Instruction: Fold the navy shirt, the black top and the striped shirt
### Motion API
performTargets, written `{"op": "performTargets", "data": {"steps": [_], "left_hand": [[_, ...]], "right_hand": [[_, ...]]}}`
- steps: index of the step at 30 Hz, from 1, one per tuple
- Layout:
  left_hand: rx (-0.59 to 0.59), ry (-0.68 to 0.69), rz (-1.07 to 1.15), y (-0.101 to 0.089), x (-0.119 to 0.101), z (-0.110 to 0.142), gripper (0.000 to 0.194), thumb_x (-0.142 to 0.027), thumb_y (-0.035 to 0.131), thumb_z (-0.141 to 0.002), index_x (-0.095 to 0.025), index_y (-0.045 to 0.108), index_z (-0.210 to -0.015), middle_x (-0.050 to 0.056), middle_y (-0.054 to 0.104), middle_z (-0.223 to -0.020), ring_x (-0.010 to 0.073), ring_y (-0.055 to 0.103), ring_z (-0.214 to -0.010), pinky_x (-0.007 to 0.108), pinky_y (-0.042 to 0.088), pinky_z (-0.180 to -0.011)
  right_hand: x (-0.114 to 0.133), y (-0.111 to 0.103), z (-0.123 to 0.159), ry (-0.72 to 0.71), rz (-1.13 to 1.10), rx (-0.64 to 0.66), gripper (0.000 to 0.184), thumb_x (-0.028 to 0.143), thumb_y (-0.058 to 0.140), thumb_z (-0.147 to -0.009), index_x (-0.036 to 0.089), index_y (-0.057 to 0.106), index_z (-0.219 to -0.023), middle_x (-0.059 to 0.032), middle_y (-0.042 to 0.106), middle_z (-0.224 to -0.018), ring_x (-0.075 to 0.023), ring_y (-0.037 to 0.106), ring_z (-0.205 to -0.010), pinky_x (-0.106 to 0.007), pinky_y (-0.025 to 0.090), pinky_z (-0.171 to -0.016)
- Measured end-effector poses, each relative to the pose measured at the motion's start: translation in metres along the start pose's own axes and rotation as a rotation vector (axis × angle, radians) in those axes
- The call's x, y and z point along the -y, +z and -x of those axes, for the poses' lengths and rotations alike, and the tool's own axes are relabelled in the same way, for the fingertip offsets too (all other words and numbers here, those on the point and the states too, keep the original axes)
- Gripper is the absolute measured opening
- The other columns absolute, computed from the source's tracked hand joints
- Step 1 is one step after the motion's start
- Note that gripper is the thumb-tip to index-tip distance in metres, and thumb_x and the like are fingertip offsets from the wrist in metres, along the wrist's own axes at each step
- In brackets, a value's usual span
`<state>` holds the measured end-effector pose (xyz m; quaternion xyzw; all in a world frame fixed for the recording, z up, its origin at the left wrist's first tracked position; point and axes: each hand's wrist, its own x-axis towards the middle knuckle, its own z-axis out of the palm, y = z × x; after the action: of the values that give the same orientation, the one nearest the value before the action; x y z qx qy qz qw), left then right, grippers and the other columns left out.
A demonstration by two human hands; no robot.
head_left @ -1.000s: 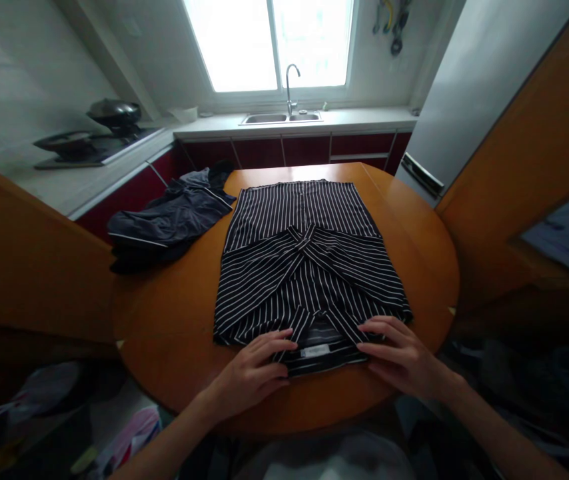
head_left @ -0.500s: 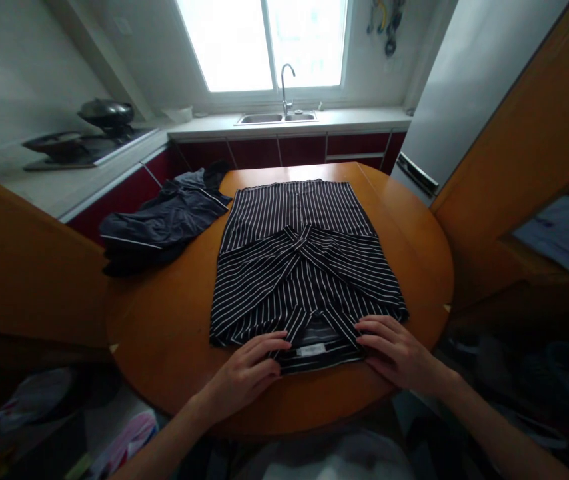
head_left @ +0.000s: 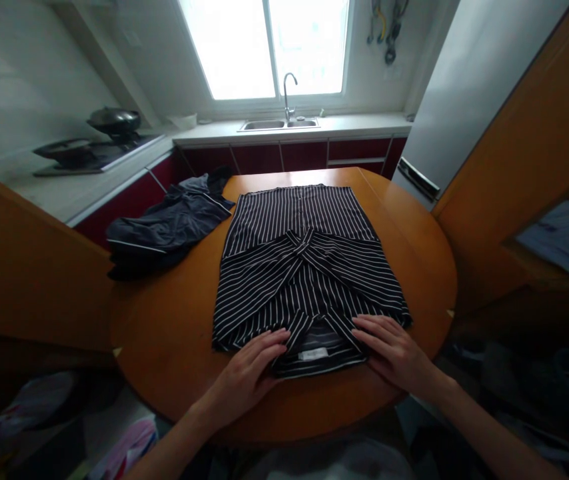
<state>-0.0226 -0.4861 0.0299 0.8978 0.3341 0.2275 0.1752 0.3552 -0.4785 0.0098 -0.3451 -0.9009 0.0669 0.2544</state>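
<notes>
A black shirt with white stripes (head_left: 302, 210) lies flat on the round wooden table (head_left: 174, 320), its collar towards me and its sleeves folded inward so the cuffs meet in the middle. A white label (head_left: 313, 354) shows inside the neck opening. My left hand (head_left: 250, 365) rests on the left side of the collar, fingers stretched over the cloth. On the collar's right side lies my right hand (head_left: 393, 348), its fingers extended flat and the thumb hidden beneath. Neither hand visibly grips the fabric.
A pile of dark clothes (head_left: 164, 223) lies over the table's left edge. Behind the table runs a white counter with a sink (head_left: 264, 125); a stove with pans (head_left: 72, 152) is at the far left. A fridge (head_left: 484, 93) stands at the right.
The fingers of my left hand have loosened from the collar edge and now lie flatter on it. My right fingers have shifted slightly inward over the collar. The shirt stays in place.
</notes>
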Motion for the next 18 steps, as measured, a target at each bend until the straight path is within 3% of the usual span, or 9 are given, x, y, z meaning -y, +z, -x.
{"op": "performTargets", "data": {"steps": [2, 4, 7, 9, 13, 15, 18], "left_hand": [[0.052, -0.03, -0.056, 0.002, 0.002, 0.0, 0.066, 0.001, 0.05, -0.087, -0.021, 0.04, -0.148, 0.011, 0.047, -0.152, 0.0235, 0.042, -0.143, 0.047, 0.041, -0.116], [0.096, -0.011, -0.082, 0.004, 0.004, 0.0, 0.073, 0.005, 0.046, -0.083, -0.024, 0.041, -0.15, 0.008, 0.048, -0.153, 0.0229, 0.041, -0.143, 0.048, 0.041, -0.116], [0.071, -0.013, -0.037, 0.003, 0.005, -0.002, 0.067, 0.005, 0.042, -0.082, -0.024, 0.053, -0.141, 0.006, 0.055, -0.146, 0.0209, 0.049, -0.137, 0.044, 0.044, -0.113], [0.032, -0.093, 0.034, -0.004, 0.003, -0.009, 0.056, 0.001, 0.042, -0.085, -0.023, 0.06, -0.132, 0.006, 0.063, -0.137, 0.0192, 0.059, -0.127, 0.038, 0.048, -0.108], [-0.015, -0.362, 0.147, -0.028, 0.006, -0.043, 0.025, -0.023, 0.053, -0.095, -0.022, 0.069, -0.114, 0.002, 0.075, -0.097, 0.016, 0.07, -0.084, 0.026, 0.055, -0.078], [-0.04, -0.464, 0.173, -0.039, 0.019, -0.067, 0.025, -0.036, 0.057, -0.094, -0.02, 0.071, -0.107, 0.0, 0.072, -0.08, 0.0146, 0.064, -0.069, 0.024, 0.049, -0.065], [-0.006, -0.531, 0.224, -0.047, 0.052, -0.103, 0.031, -0.045, 0.061, -0.088, -0.016, 0.072, -0.094, -0.001, 0.066, -0.071, 0.0139, 0.057, -0.064, 0.023, 0.043, -0.059]], "right_hand": [[-0.002, 0.002, 0.001, -0.026, -0.001, 0.032, 0.046, 0.01, 0.052, -0.094, 0.021, 0.055, -0.139, -0.0097, 0.058, -0.143, -0.0254, 0.048, -0.137, -0.049, 0.04, -0.113], [-0.003, 0.004, 0.002, -0.042, -0.036, 0.026, 0.044, 0.009, 0.049, -0.095, 0.022, 0.056, -0.137, -0.0078, 0.063, -0.138, -0.0232, 0.052, -0.134, -0.048, 0.039, -0.115], [0.001, 0.005, -0.001, 0.013, -0.147, -0.034, 0.039, 0.01, 0.048, -0.096, 0.023, 0.059, -0.132, -0.0076, 0.069, -0.129, -0.0215, 0.06, -0.125, -0.046, 0.043, -0.112], [0.005, 0.002, -0.008, 0.123, -0.234, -0.072, 0.033, 0.014, 0.048, -0.097, 0.023, 0.063, -0.125, -0.008, 0.071, -0.122, -0.0216, 0.065, -0.117, -0.042, 0.049, -0.105], [0.002, -0.011, -0.038, 0.44, -0.365, -0.139, 0.022, 0.027, 0.049, -0.098, 0.022, 0.066, -0.112, -0.0069, 0.074, -0.106, -0.0208, 0.069, -0.097, -0.034, 0.055, -0.086], [-0.01, -0.015, -0.062, 0.523, -0.404, -0.165, 0.023, 0.031, 0.05, -0.098, 0.021, 0.067, -0.109, -0.0061, 0.074, -0.101, -0.0209, 0.068, -0.091, -0.033, 0.054, -0.082], [-0.038, -0.011, -0.101, 0.564, -0.409, -0.138, 0.023, 0.031, 0.052, -0.094, 0.019, 0.07, -0.102, -0.0063, 0.074, -0.094, -0.0221, 0.068, -0.086, -0.033, 0.052, -0.08]]}}
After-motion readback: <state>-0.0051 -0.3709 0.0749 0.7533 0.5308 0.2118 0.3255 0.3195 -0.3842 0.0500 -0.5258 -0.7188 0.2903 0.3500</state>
